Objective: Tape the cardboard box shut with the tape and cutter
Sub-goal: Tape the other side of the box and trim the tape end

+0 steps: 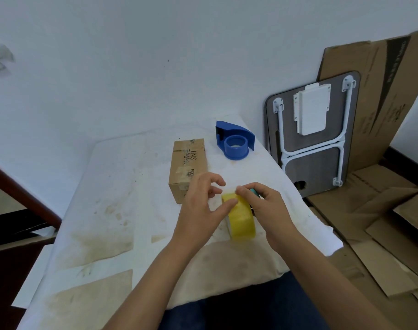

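Observation:
A yellow roll of tape (pixel 241 219) stands on edge above the white-covered table, held between both hands. My right hand (pixel 266 206) grips the roll from the right side, fingers over its top. My left hand (pixel 203 203) touches the roll's upper left edge with its thumb, the other fingers spread. A small cardboard box (pixel 187 166) with printed letters and old tape lies just behind my left hand. A blue tape cutter (pixel 234 141) sits further back, to the right of the box. A small teal object (pixel 254 192) peeks out behind my right fingers.
The white stained cloth (pixel 112 210) covers the table, with brown paper patches near the front left. A folded small table (pixel 315 136) leans on the wall at the right. Flattened cardboard sheets (pixel 381 222) lie on the floor beyond the table's right edge.

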`<state>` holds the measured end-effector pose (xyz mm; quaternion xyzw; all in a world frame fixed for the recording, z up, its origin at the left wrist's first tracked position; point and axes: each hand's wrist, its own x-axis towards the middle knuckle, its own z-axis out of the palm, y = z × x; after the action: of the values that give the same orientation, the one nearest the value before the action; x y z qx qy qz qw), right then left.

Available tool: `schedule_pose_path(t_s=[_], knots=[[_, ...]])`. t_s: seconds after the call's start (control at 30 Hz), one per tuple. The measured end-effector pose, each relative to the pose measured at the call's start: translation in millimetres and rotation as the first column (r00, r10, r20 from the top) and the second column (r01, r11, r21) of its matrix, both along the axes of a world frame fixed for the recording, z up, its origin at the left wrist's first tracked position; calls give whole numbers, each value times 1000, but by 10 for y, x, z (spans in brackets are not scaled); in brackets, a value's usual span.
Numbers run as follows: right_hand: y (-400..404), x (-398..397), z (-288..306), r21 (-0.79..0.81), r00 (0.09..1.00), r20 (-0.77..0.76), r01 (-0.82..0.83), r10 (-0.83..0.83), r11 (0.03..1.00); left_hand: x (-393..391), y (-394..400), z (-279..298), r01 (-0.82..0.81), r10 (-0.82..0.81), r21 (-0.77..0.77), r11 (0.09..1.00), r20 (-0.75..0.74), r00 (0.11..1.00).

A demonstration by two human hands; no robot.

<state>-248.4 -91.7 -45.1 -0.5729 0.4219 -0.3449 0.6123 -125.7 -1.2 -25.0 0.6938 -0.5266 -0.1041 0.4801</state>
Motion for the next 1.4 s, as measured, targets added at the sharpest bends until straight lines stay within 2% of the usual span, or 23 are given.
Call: schedule_pose_path(t_s=[0.07,0.33,0.53,0.67,0.83,0.9,1.0,1.13,1.4], knots=[[1,4,4,-8,1000,-4,-4,4,1000,-9,-8,-11,1,0,46,999,-34,999],[29,-8,17,-49,1000,-17,-23,22,999,7,-97,14,-87,90,32,996,-116,989],[34,-4,22,-58,1000,-15,-28,27,998,14,-59,11,34,-32,33,999,-33,999],[36,-7,26,-59,1000,-10,-27,26,998,48,-24,59,91,-88,91,992,-37,995],[35,0,31,-53,999,-34,-37,35,998,66,-71,109,-14,34,88,996,-225,974],[34,-1,35,-52,998,-42,-43,41,998,55,-84,103,-22,43,84,996,-255,966],[33,1,38,-49,998,-39,-53,51,997,34,-83,79,-30,48,85,996,-226,973],[30,-4,30,-51,998,-30,-58,56,997,49,-48,48,-3,13,97,995,-110,994],[44,-4,39,-67,996,-38,-79,77,995,48,-22,8,-32,50,97,995,-183,982]])
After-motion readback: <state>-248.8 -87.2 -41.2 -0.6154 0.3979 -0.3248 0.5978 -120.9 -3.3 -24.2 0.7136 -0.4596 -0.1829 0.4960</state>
